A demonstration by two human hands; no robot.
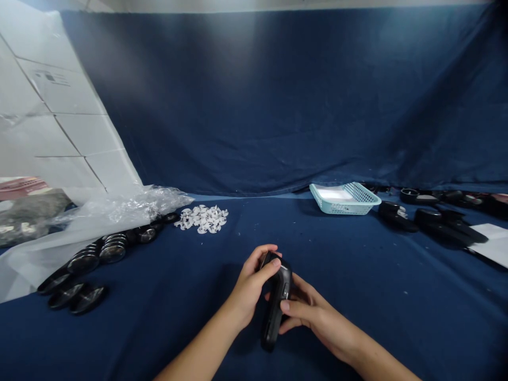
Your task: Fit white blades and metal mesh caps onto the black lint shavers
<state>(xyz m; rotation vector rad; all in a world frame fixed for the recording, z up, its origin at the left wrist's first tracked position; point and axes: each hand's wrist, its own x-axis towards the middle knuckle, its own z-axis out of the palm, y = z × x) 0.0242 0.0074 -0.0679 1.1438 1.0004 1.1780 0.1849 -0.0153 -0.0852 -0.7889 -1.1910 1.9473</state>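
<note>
My left hand [252,280] clamped round top of black gadget [273,312], thumb near its bend; my right hand [311,312] clamped on its handle. Gadget held toward near edge of blue surface [345,254], around middle. Pile of small white pieces [202,218] and pale-blue basket [345,207] by far edge; shiny black discs [113,250] toward left edge.

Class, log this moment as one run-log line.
left hand: holding black device, bent end; right hand: holding its middle; white pieces: heaped
</note>
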